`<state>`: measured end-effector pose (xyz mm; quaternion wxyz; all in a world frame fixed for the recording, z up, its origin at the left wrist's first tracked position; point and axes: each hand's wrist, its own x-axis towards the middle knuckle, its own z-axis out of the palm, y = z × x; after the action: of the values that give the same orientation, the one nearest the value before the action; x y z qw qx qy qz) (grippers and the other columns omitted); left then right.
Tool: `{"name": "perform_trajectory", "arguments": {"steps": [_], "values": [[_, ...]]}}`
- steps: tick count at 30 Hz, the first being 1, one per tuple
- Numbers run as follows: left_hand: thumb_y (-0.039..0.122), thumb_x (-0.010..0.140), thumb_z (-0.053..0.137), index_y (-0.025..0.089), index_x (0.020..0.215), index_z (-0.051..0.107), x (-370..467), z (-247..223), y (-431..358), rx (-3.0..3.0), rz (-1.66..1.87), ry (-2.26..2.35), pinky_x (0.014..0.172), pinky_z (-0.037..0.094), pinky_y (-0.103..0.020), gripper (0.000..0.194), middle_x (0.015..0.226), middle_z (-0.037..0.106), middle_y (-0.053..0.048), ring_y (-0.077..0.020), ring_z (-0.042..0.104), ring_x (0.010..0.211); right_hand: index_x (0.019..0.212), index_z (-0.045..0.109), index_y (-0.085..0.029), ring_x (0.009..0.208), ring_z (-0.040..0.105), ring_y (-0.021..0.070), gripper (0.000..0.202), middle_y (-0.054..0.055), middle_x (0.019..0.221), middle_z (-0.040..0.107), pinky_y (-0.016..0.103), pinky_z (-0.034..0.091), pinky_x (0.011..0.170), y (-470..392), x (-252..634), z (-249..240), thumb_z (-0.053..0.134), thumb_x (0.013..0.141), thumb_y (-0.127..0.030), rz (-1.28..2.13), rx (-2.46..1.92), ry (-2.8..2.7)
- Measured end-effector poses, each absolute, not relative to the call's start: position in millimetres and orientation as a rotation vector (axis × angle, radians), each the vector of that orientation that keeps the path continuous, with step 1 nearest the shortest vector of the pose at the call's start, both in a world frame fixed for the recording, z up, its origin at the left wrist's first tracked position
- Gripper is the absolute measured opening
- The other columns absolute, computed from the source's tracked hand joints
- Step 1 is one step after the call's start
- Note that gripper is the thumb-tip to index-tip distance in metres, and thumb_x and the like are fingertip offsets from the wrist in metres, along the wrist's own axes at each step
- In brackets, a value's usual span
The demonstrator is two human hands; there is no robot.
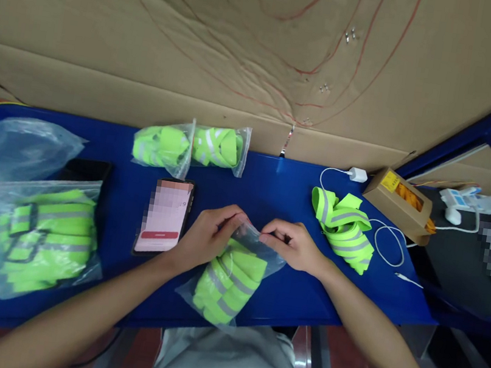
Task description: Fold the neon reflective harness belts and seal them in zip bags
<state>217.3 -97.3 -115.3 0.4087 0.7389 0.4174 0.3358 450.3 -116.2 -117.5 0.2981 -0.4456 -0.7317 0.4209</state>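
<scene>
Webbing (231,280), lime with grey reflective stripes, lies bundled in a transparent zip bag (249,234) at the blue table's (271,194) near edge, mouth turned away from the body. Left hand (215,229) and right hand (294,243) pinch that mouth at two spots, fingertips closed on the plastic, probably to hold the rim straight; whether it is sealed, I cannot tell. A larger filled bag (47,240) lies left. Beyond the left wrist a phone (164,215) rests face up, perhaps for easy viewing. Loose striped webbing (342,229) lies right, within reach. Farther, two bagged bundles (161,145) sit near the cardboard wall (258,100), presumably out of the way.
</scene>
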Motion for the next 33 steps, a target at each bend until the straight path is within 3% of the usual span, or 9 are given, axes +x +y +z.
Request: {"name": "perform_trajectory", "arguments": {"steps": [4, 10, 13, 18, 23, 26, 28, 30, 33], "values": [[0.043, 0.104, 0.046, 0.018, 0.098, 0.070, 216, -112, -94, 1.823, 0.845, 1.066, 0.071, 0.046, -0.024, 0.035, 0.087, 0.070, -0.001, -0.0150, 0.064, 0.079, 0.093, 0.070, -0.017, 0.051, 0.039, 0.0072, 0.031, -0.007, 0.056, 0.046, 0.021, 0.030, 0.049, -115, 450, -118, 0.064, 0.094, -0.048, 1.205, -1.207, -1.782], [0.047, 0.101, 0.050, 0.021, 0.123, 0.062, 213, -112, -90, 1.724, 0.848, 1.042, 0.081, 0.053, -0.027, 0.037, 0.106, 0.072, -0.005, -0.0188, 0.068, 0.094, 0.093, 0.062, -0.019, 0.066, 0.063, 0.0132, 0.036, 0.000, 0.077, 0.068, 0.024, 0.050, 0.062, -108, 450, -119, 0.064, 0.092, -0.055, 1.431, -1.157, -1.465], [0.051, 0.095, 0.059, 0.021, 0.137, 0.049, 211, -116, -88, 1.682, 0.740, 1.010, 0.082, 0.056, -0.031, 0.053, 0.116, 0.068, -0.009, -0.0210, 0.069, 0.097, 0.090, 0.060, -0.020, 0.066, 0.059, 0.0120, 0.039, -0.001, 0.077, 0.065, 0.024, 0.050, 0.062, -103, 455, -122, 0.067, 0.088, -0.058, 1.370, -1.164, -1.319], [0.048, 0.081, 0.078, 0.025, 0.150, 0.036, 212, -109, -89, 1.877, 0.700, 1.049, 0.111, 0.045, -0.042, 0.083, 0.146, 0.053, -0.011, -0.0283, 0.054, 0.133, 0.094, 0.056, -0.023, 0.068, 0.057, 0.0123, 0.040, -0.002, 0.081, 0.061, 0.023, 0.050, 0.063, -93, 463, -125, 0.069, 0.085, -0.060, 1.296, -1.145, -1.038], [0.041, 0.087, 0.073, 0.023, 0.148, 0.039, 214, -92, -58, 2.181, 0.817, 1.145, 0.118, 0.037, -0.046, 0.072, 0.152, 0.049, -0.012, -0.0303, 0.048, 0.140, 0.112, 0.051, -0.026, 0.095, 0.065, 0.0162, 0.042, 0.003, 0.109, 0.062, 0.032, 0.057, 0.083, -89, 458, -131, 0.062, 0.090, -0.060, 1.265, -1.071, -1.012], [0.041, 0.089, 0.069, 0.019, 0.152, 0.035, 220, -81, -18, 2.412, 0.834, 1.103, 0.120, 0.035, -0.047, 0.075, 0.155, 0.045, -0.016, -0.0317, 0.043, 0.144, 0.121, 0.046, -0.025, 0.096, 0.065, 0.0173, 0.049, 0.006, 0.112, 0.059, 0.037, 0.058, 0.087, -89, 456, -140, 0.061, 0.090, -0.060, 1.067, -1.162, -1.161], [0.038, 0.093, 0.065, 0.015, 0.153, 0.035, 228, -76, 4, 2.588, 0.873, 1.173, 0.122, 0.028, -0.051, 0.071, 0.160, 0.036, -0.021, -0.0354, 0.032, 0.150, 0.128, 0.044, -0.023, 0.095, 0.064, 0.0176, 0.050, 0.007, 0.113, 0.058, 0.039, 0.057, 0.090, -91, 457, -141, 0.060, 0.092, -0.054, 0.875, -1.201, -1.327], [0.031, 0.097, 0.055, 0.013, 0.153, 0.037, 237, -73, 15, 2.742, 0.883, 1.261, 0.123, 0.024, -0.055, 0.061, 0.162, 0.030, -0.023, -0.0377, 0.025, 0.153, 0.131, 0.047, -0.022, 0.099, 0.064, 0.0193, 0.042, 0.010, 0.114, 0.060, 0.042, 0.054, 0.096, -93, 462, -135, 0.057, 0.097, -0.046, 0.660, -1.216, -1.497], [0.027, 0.100, 0.046, 0.015, 0.152, 0.040, 241, -76, 9, 2.833, 0.843, 1.330, 0.118, 0.031, -0.055, 0.054, 0.160, 0.035, -0.022, -0.0373, 0.034, 0.148, 0.123, 0.056, -0.023, 0.108, 0.062, 0.0230, 0.026, 0.011, 0.117, 0.062, 0.044, 0.051, 0.101, -98, 471, -118, 0.049, 0.101, -0.035, 0.378, -1.230, -1.679]]}}
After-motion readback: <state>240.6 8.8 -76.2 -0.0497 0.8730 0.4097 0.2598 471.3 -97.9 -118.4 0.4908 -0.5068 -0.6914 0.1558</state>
